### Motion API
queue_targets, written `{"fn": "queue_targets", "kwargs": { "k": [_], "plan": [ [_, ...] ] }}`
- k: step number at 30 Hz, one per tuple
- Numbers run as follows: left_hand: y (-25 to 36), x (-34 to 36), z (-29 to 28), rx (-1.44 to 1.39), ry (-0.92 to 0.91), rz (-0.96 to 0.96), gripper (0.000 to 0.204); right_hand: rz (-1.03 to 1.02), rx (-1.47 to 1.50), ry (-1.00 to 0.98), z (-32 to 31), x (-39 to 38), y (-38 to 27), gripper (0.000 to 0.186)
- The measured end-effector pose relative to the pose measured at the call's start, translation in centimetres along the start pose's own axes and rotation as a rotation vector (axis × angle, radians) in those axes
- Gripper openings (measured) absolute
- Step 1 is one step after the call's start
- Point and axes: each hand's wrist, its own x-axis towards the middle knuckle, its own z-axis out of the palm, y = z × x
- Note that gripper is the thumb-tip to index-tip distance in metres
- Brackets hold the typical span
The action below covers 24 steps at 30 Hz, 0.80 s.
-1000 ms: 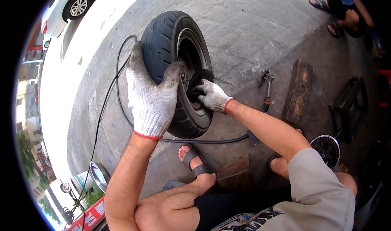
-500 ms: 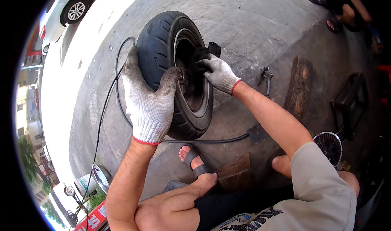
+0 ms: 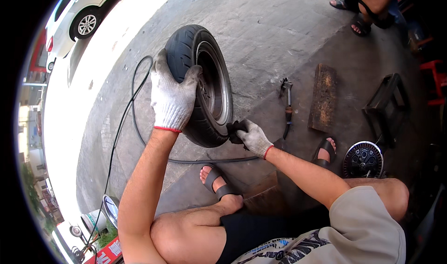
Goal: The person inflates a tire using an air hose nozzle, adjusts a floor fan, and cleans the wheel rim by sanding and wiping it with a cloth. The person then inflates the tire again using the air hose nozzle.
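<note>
A scooter wheel with a black tyre (image 3: 208, 129) and a grey metal rim (image 3: 222, 87) stands upright in front of me. My left hand (image 3: 172, 96), in a white knit glove with soiled fingertips, grips the tyre from the left side, its thumb near the rim's edge. In my right hand (image 3: 252, 138), also gloved, is a bunched black rag (image 3: 235, 130), held at the lower right edge of the tyre and rim.
An air tool (image 3: 287, 105) with hose, a wooden block (image 3: 322, 96), a black metal stand (image 3: 386, 103) and a round metal part (image 3: 362, 157) lie right. A person (image 3: 372, 3) crouches top right; a red stool (image 3: 433, 77) is behind. A white car (image 3: 70, 12) stands top left.
My right hand and the rag have come out of the rim's hollow, down to its lower edge. The wheel sits slightly lower in view, and my right foot shows more.
</note>
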Motion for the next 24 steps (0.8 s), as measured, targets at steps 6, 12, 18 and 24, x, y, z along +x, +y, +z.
{"fn": "queue_targets", "kwargs": {
  "k": [6,12,18,24],
  "plan": [
    [0.0,0.7,0.3,-0.012,0.009,0.042,0.080,-0.182,-1.001,-0.461,-1.4,-6.9,5.3,0.080],
    [0.9,0.6,-0.4,0.015,-0.031,-0.097,0.082,-0.368,-0.392,0.415,-6.3,-3.9,3.3,0.022],
    [1.4,2.4,1.1,0.062,-0.002,-0.113,0.086,-0.061,-0.591,0.992,-14.4,4.2,5.1,0.077],
    [2.6,4.7,2.5,0.113,-0.032,-0.161,0.086,-0.202,-0.402,0.784,-16.0,9.4,5.4,0.069]
  ]
}}
